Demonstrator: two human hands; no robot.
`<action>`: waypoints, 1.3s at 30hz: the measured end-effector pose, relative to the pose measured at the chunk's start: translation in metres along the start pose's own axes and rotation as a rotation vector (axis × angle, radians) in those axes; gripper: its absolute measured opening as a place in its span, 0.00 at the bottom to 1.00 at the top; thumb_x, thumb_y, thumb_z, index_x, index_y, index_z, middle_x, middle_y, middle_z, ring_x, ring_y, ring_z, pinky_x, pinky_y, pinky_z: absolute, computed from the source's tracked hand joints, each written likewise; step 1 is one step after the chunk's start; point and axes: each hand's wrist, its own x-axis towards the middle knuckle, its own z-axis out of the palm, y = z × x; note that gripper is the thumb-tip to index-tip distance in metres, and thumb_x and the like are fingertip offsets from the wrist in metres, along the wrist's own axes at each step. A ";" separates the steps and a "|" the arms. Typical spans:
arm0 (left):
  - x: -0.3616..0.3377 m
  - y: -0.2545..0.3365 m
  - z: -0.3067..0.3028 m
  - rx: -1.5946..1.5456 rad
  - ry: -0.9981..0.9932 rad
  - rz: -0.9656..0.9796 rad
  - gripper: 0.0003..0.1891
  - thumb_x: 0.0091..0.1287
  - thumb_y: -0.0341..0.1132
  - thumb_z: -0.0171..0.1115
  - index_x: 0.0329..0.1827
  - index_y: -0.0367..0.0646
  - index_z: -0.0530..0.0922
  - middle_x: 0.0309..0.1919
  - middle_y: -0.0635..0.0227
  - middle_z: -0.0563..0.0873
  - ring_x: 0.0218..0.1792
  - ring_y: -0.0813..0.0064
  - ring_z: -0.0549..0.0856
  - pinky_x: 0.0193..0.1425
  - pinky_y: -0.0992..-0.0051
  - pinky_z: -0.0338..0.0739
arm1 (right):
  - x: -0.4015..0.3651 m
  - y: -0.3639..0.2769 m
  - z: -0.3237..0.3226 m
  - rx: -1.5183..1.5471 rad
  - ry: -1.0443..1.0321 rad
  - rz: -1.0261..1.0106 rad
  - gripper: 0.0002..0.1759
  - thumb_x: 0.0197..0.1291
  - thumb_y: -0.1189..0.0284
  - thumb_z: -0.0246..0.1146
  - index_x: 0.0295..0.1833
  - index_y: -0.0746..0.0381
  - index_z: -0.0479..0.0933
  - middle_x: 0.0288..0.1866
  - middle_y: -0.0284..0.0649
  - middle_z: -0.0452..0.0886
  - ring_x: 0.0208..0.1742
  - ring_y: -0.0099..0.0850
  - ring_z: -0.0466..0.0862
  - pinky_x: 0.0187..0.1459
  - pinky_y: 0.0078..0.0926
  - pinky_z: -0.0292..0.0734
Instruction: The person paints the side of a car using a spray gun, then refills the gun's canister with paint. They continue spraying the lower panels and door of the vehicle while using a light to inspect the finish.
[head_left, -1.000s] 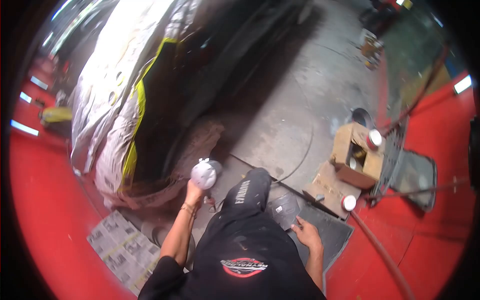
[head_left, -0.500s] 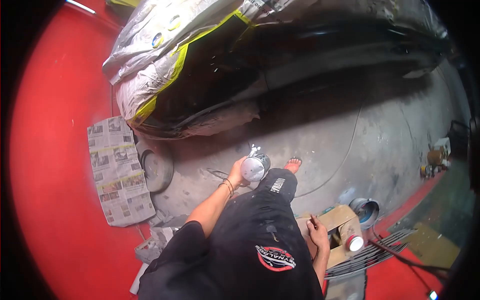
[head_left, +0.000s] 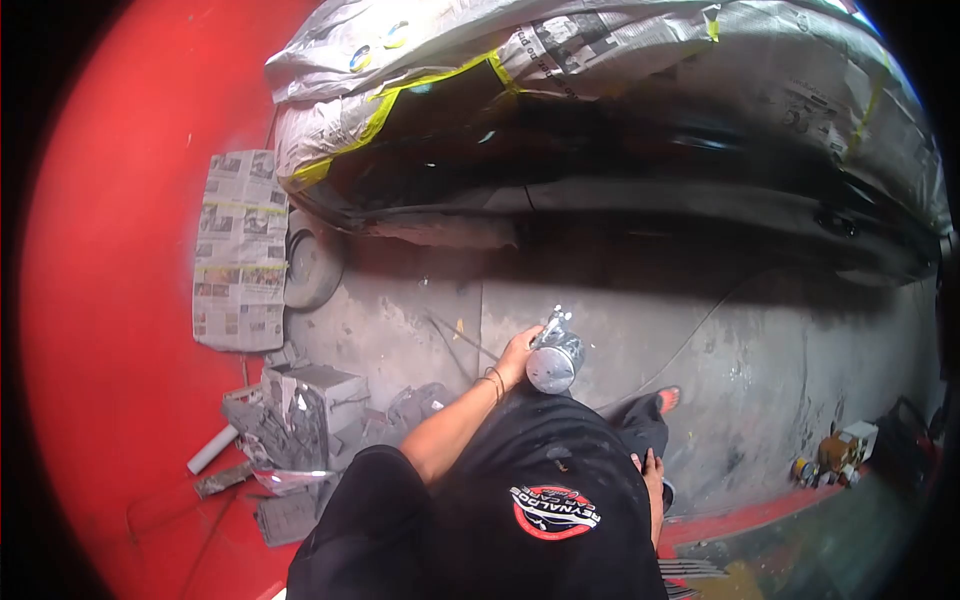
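Note:
My left hand [head_left: 517, 357] is closed around the handle of a paint spray gun [head_left: 555, 366], held out in front of my body with its round grey cup towards me. Beyond it stands a dark, glossy car body [head_left: 610, 150], its upper part covered in newspaper and plastic sheeting [head_left: 340, 125] edged with yellow tape [head_left: 375, 120]. The gun is apart from the car. Low at my right side, my right hand [head_left: 652, 482] hangs by my thigh with fingers loosely stretched, and I see nothing in it. Part of that hand is hidden by my shirt.
Newspaper-covered board [head_left: 240, 250] and a wheel [head_left: 312, 270] stand at the left. Boxes and crumpled plastic [head_left: 310, 405] lie below them, near a white roll [head_left: 212, 450]. A thin hose [head_left: 690, 350] crosses the concrete floor. Cans and small containers [head_left: 840, 455] sit at the right.
My view has shifted to the right along the car, and more of its masked side shows. The spray gun stays in my left hand. The cardboard box by my right hand has left the view.

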 end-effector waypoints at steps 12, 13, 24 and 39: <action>0.007 0.006 0.293 0.053 0.263 0.033 0.21 0.76 0.29 0.66 0.71 0.37 0.81 0.59 0.61 0.90 0.61 0.72 0.86 0.71 0.71 0.77 | 0.175 0.145 -0.282 -0.324 -0.407 -0.200 0.44 0.81 0.37 0.51 0.88 0.58 0.66 0.91 0.63 0.57 0.90 0.57 0.59 0.87 0.47 0.58; 0.007 0.015 0.318 0.063 0.267 0.045 0.20 0.77 0.29 0.66 0.71 0.37 0.81 0.59 0.62 0.90 0.61 0.72 0.86 0.71 0.71 0.78 | 0.177 0.154 -0.298 -0.300 -0.447 -0.203 0.45 0.80 0.37 0.51 0.88 0.57 0.66 0.91 0.62 0.57 0.91 0.55 0.59 0.87 0.45 0.57; 0.012 0.056 0.544 0.043 0.164 0.059 0.21 0.80 0.37 0.67 0.71 0.37 0.81 0.57 0.60 0.92 0.60 0.72 0.88 0.69 0.70 0.79 | 0.203 0.201 -0.363 -0.356 -0.510 -0.343 0.39 0.82 0.42 0.52 0.84 0.59 0.72 0.86 0.61 0.67 0.87 0.55 0.67 0.84 0.46 0.64; 0.002 0.047 0.580 0.296 0.061 -0.118 0.24 0.84 0.57 0.56 0.67 0.49 0.80 0.50 0.46 0.92 0.57 0.39 0.89 0.60 0.48 0.81 | 0.115 0.161 -0.332 0.121 -0.088 -0.625 0.34 0.70 0.62 0.73 0.74 0.71 0.76 0.68 0.60 0.83 0.69 0.56 0.84 0.70 0.47 0.77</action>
